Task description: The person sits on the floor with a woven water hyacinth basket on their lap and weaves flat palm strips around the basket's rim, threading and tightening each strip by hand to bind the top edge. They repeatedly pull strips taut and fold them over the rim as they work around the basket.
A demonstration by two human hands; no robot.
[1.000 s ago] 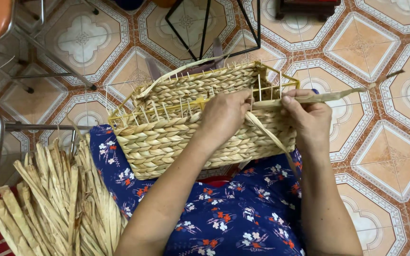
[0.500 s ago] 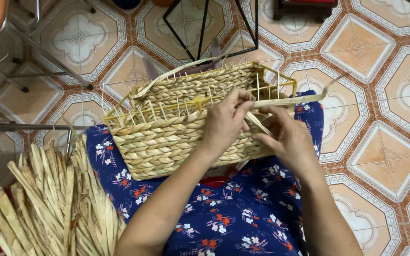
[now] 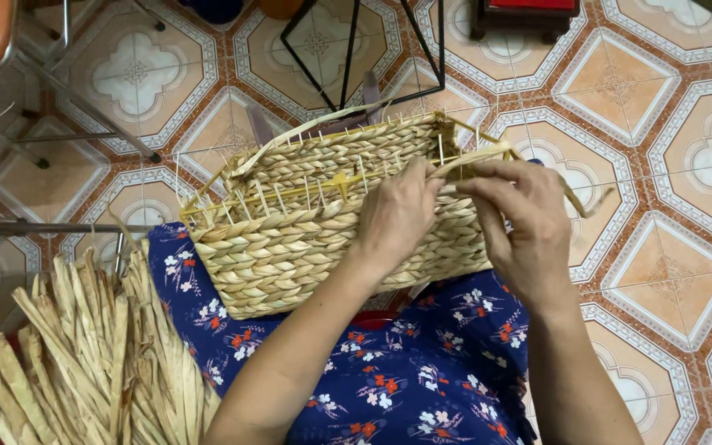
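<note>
Your right hand (image 3: 529, 227) pinches a flat straw strand (image 3: 475, 156) at the rim, right of centre; your left hand (image 3: 397, 210) curls closed against the woven basket (image 3: 290, 239) on your lap, mid-frame. The walls look woven nearly full height, but bare spokes (image 3: 265, 198) stick up, so the rim seems unfinished. Loose dried strips (image 3: 84, 363) lie lower left; a metal frame (image 3: 356, 49) stands above.

Both bare forearms reach forward side by side. The left hand (image 3: 397, 216) lies palm down, fingers curled, thumb pressed toward the right hand (image 3: 521, 222), which is also knuckles up, with its fingers pinched shut just beside the left thumb
</note>
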